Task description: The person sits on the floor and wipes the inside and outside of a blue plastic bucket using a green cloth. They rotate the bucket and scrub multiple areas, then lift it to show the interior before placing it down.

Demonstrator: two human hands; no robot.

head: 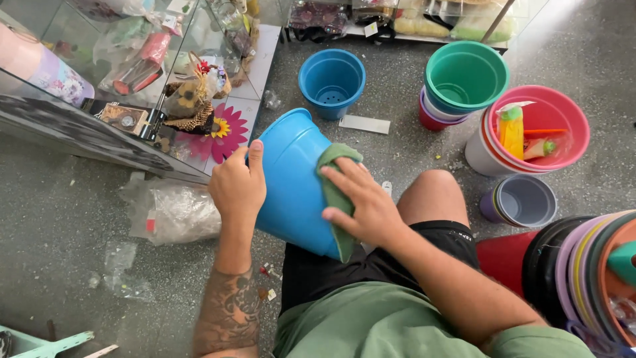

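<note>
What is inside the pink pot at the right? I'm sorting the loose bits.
Inside the pink pot, a yellow packet with a green top and an orange piece with a green end lean on the inner wall. The pot's floor beneath them is covered.

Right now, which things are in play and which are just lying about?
In play: left hand gripping blue pot; right hand pressing green cloth on it.
Lying about: small blue pot, green pot stack, pink pot, plastic bag.

A shop: a glass display cabinet (132, 73) filled with packaged trinkets, and beside it stacks of coloured plastic flowerpots (464, 83) on the speckled floor (59, 219).
</note>
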